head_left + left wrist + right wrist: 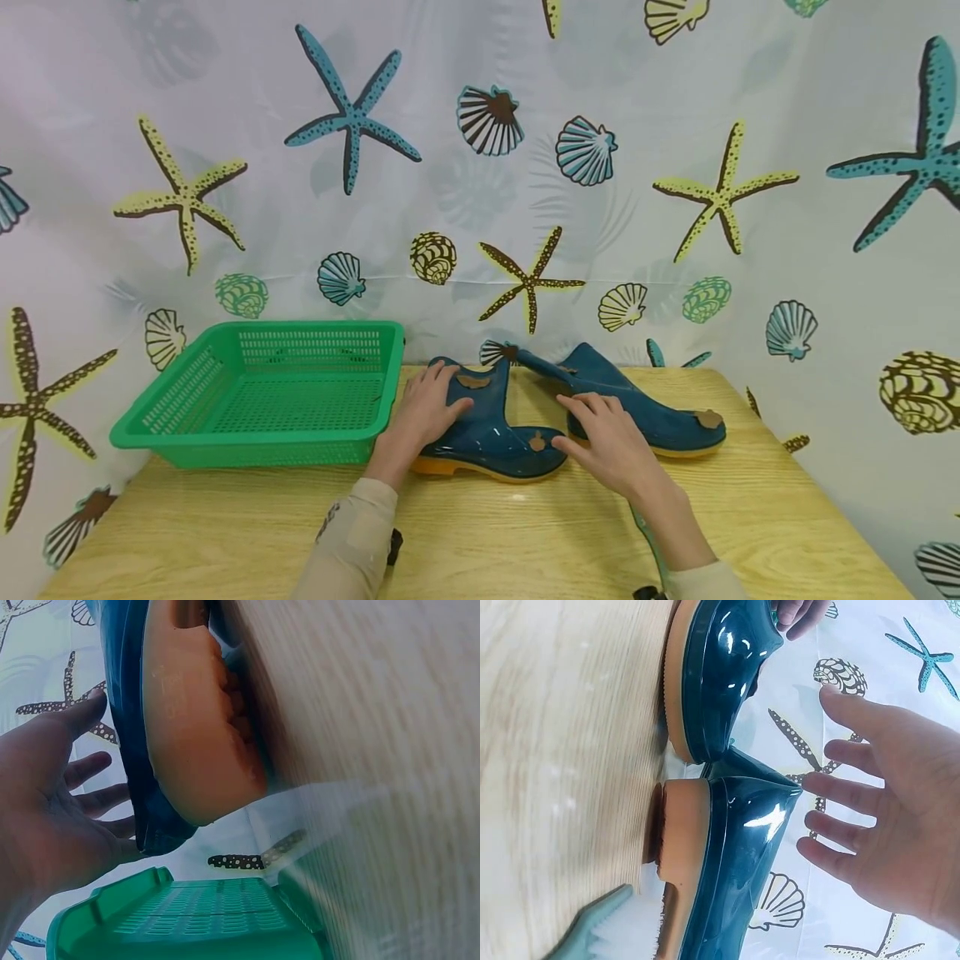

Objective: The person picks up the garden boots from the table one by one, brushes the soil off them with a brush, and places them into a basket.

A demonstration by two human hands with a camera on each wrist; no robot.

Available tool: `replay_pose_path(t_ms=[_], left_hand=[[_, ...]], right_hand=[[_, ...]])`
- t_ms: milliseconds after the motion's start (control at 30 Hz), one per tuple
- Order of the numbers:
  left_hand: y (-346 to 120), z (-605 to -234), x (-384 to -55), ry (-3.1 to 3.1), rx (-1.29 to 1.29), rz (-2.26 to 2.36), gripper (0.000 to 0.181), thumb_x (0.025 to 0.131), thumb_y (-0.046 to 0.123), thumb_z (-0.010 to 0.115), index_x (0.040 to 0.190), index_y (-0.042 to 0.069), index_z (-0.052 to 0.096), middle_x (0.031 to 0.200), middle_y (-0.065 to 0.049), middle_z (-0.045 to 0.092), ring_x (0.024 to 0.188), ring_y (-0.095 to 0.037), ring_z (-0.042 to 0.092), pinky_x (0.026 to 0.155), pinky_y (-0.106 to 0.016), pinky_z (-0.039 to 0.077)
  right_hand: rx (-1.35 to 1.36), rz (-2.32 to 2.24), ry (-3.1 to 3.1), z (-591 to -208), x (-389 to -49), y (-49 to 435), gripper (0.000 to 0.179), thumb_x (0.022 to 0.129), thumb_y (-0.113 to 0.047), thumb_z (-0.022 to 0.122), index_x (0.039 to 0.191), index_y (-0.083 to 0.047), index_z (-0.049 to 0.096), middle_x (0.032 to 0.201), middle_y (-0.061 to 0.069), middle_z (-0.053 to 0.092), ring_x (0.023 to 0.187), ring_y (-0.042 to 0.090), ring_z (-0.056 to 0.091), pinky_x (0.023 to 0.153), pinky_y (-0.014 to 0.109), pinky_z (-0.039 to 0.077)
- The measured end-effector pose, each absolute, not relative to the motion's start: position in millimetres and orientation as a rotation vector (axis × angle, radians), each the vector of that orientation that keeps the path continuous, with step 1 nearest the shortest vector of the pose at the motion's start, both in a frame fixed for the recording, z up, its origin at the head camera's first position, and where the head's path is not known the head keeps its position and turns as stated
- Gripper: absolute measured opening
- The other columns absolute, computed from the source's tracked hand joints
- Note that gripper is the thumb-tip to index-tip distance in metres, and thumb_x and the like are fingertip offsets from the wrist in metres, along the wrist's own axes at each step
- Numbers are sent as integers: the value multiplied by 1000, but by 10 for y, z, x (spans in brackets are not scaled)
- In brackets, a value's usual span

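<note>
Two glossy dark-blue rubber boots with tan soles and brown patches are on the wooden table. The left boot (487, 421) stands upright, toe to the right. My left hand (425, 408) rests on its shaft with fingers extended; in the left wrist view, that boot's heel (199, 724) is beside the spread fingers. Tipped over at the right is the other boot (652, 421), its shaft leaning back. My right hand (611, 442) hovers between the left boot's toe and the right boot, fingers spread and holding nothing. Beneath the right forearm lies a green-handled brush (604, 922) with white bristles.
A green plastic basket (255, 450) with perforated sides stands to the left of the boots. Behind the table (262, 533) hangs a white curtain (450, 200) printed with starfish and shells, which also runs along both sides.
</note>
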State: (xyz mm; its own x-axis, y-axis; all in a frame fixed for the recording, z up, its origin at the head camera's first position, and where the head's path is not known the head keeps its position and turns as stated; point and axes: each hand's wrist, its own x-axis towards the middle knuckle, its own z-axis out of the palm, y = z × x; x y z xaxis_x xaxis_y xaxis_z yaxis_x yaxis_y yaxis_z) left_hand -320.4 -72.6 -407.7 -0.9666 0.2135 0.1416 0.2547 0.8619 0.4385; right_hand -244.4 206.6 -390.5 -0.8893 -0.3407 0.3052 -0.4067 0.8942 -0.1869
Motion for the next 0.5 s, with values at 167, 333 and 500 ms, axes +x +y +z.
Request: replay_pose_path(t_ms=[167, 333, 500], left_hand=[[-730, -4072, -3240, -2949, -354, -705, 65, 98, 42, 62, 151, 13, 40, 160, -18, 30, 147, -39, 29, 120, -57, 23], [-735, -4064, -3294, -2940, -343, -712, 63, 98, 40, 62, 150, 12, 41, 159, -19, 31, 145, -41, 32, 119, -57, 26], [-729, -4079, -3330, -2939, -330, -708, 63, 98, 39, 62, 150, 10, 42, 158, -20, 33, 144, -42, 33, 118, -57, 28]], right_hand=[[586, 321, -2828, -3900, -2415, 2096, 57, 93, -39, 68, 141, -12, 55, 131, 12, 58, 117, 37, 52, 94, 56, 47], [580, 298, -2843, -3897, -2369, 2155, 53, 92, -38, 69, 138, -12, 58, 127, 10, 60, 111, 34, 55, 90, 53, 49], [587, 273, -2872, -3907, -2311, 2222, 53, 92, -40, 69, 137, -14, 59, 126, 9, 62, 110, 32, 57, 87, 50, 51]])
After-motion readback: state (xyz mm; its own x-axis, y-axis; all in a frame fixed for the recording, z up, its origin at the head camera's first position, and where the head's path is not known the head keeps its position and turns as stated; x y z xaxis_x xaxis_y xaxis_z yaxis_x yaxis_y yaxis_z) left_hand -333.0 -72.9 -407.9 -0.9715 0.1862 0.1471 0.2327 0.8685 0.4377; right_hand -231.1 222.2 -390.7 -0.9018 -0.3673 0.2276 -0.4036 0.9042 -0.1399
